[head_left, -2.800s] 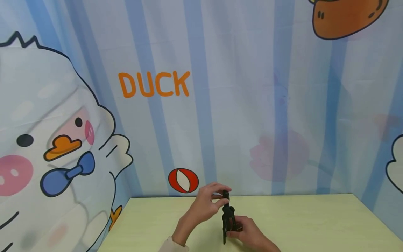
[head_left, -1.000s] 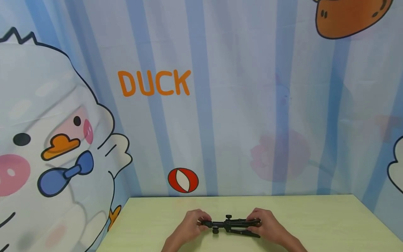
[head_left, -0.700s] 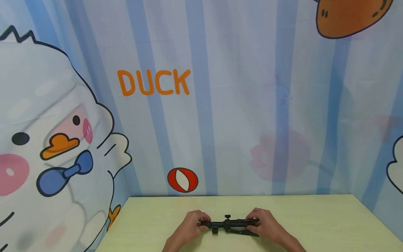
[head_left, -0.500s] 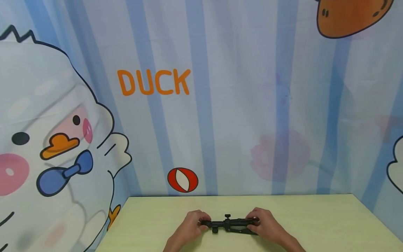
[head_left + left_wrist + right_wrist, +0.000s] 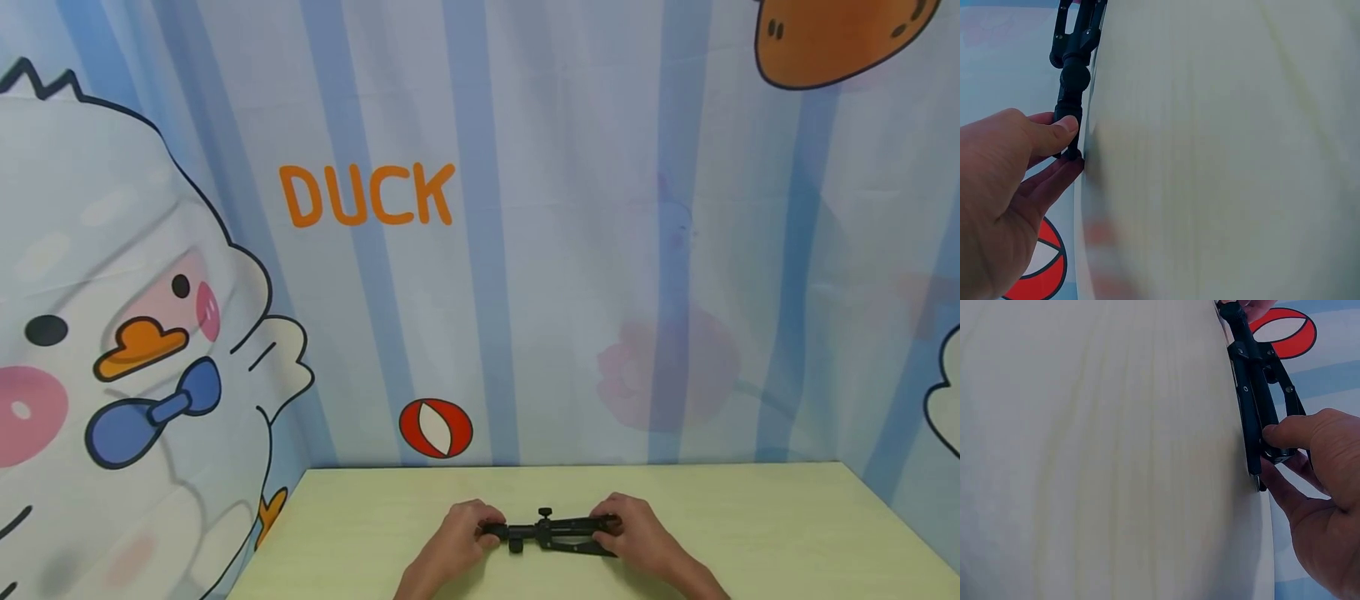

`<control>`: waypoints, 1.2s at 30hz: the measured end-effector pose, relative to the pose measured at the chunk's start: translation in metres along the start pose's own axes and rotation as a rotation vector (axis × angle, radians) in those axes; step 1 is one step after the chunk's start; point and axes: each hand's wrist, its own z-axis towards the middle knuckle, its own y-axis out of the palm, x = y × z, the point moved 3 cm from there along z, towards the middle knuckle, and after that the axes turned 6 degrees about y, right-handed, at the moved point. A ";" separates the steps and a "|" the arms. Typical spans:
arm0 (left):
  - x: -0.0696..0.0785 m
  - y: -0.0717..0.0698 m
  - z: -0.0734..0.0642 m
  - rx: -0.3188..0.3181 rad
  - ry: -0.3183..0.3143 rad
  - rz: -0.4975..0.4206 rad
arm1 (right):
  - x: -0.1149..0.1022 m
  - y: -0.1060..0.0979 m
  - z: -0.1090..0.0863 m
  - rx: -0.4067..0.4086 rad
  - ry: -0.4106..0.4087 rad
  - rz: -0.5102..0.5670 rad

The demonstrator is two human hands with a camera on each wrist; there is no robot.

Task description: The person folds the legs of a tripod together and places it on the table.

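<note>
A small black tripod (image 5: 551, 530) lies sideways, held low over the table between both hands. My left hand (image 5: 461, 535) pinches its narrow head end; in the left wrist view the thumb and fingers of the left hand (image 5: 1007, 181) meet around that tip. At the opposite end, my right hand (image 5: 637, 533) grips the ends of the legs, which are mostly folded together. One leg (image 5: 573, 547) slants slightly away from the rest. Two knobs stick out from the body, an upper one (image 5: 545, 512) and a lower one (image 5: 516, 547). The right fingers hide part of the leg ends.
The pale yellow wooden table (image 5: 360, 525) stretches out to both sides of the hands. Behind its far edge hangs a blue striped cloth backdrop (image 5: 570, 250) printed with a duck, a red ball and lettering.
Earlier the tripod stood upright, left hand at its top and right hand at its legs. It has turned sideways, head to the left; lately the lower leg has drawn slightly closer.
</note>
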 end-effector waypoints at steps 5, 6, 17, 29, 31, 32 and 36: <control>0.003 -0.001 0.001 -0.004 0.000 0.007 | 0.001 0.000 0.000 -0.003 0.021 -0.008; 0.004 -0.001 0.001 -0.006 -0.001 0.008 | 0.000 0.000 0.000 -0.004 0.023 -0.011; 0.006 0.000 0.003 -0.021 -0.018 0.021 | 0.001 -0.002 0.000 -0.018 0.041 0.005; 0.001 -0.001 0.004 -0.040 -0.049 0.018 | 0.006 -0.007 0.000 -0.025 0.065 0.028; 0.000 -0.004 0.002 -0.047 -0.059 0.019 | 0.006 -0.011 0.000 -0.031 0.047 0.036; 0.001 -0.006 0.001 -0.050 -0.060 0.023 | 0.006 -0.013 0.000 -0.034 0.035 0.037; 0.007 -0.016 -0.007 -0.065 -0.049 0.061 | 0.003 -0.027 -0.003 -0.055 -0.019 0.017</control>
